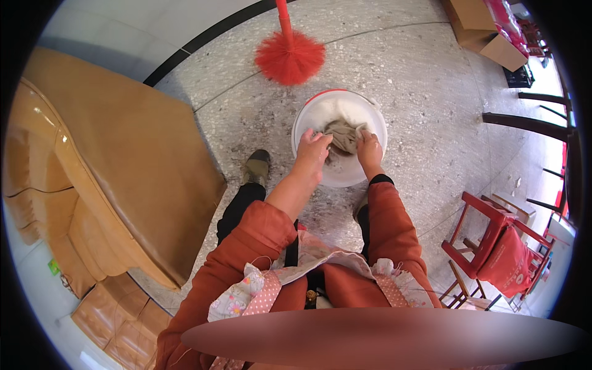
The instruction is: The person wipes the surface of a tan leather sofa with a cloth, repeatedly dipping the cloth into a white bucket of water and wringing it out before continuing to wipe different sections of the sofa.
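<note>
A white plastic bucket (339, 178) stands on the speckled floor between my feet, with a wet grey-brown cloth (342, 136) in it. My left hand (314, 150) is over the bucket's left side, its fingers curled at the cloth's left edge; whether they grip it is hard to tell. At the right, my right hand (369, 150) pinches a light-coloured part of the cloth between thumb and fingers. Beyond the bucket, the round head of a red bristle brush (290, 58) rests on the floor, its red handle rising out of view.
A tan leather sofa (120, 138) fills the left side, close to my left foot. On the right are a red wooden stool (495, 231) with a red bag (506, 263) on it and dark furniture legs (525, 121). A cardboard box (471, 23) lies at the upper right.
</note>
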The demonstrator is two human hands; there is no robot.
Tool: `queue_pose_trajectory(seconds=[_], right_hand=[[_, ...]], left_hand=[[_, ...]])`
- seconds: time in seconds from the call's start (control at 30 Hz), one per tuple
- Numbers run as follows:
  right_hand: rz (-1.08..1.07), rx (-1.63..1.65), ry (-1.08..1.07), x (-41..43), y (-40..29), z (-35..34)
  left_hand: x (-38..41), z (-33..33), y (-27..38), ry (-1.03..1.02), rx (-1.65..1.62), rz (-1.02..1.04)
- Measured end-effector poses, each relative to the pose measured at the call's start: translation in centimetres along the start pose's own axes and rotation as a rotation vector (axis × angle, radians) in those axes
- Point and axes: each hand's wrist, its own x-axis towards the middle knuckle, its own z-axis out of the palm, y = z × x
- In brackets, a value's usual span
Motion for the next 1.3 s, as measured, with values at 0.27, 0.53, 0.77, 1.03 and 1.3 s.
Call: queue_pose_trajectory(seconds=[0.27, 0.53, 0.77, 1.03, 1.3], right_hand=[[-0.059, -0.106, -0.527, -2.9, 2.8, 7.8], [0.348, 0.667, -0.434, -0.9, -6.0, -2.7], [0.020, 0.814, -0.394, -7.2, -14.8, -14.3], [-0.225, 0.300, 0.183, -6.2, -12.7, -9.2], [0.117, 0.138, 0.094, -3.0, -3.4, -4.3]], left_hand=[[-1.1, -0.8, 1.5, 0.042, 0.090, 0.087], [-1.7, 0.7, 0.8, 0.030, 0.025, -0.096], [-0.8, 1.2, -0.3, -0.223, -0.473, -0.316], [-0.4, 1.3, -3.3, -0.328, -0.531, -0.089], [-0.4, 2.2, -2.2, -0.342, -0.291, 0.026]])
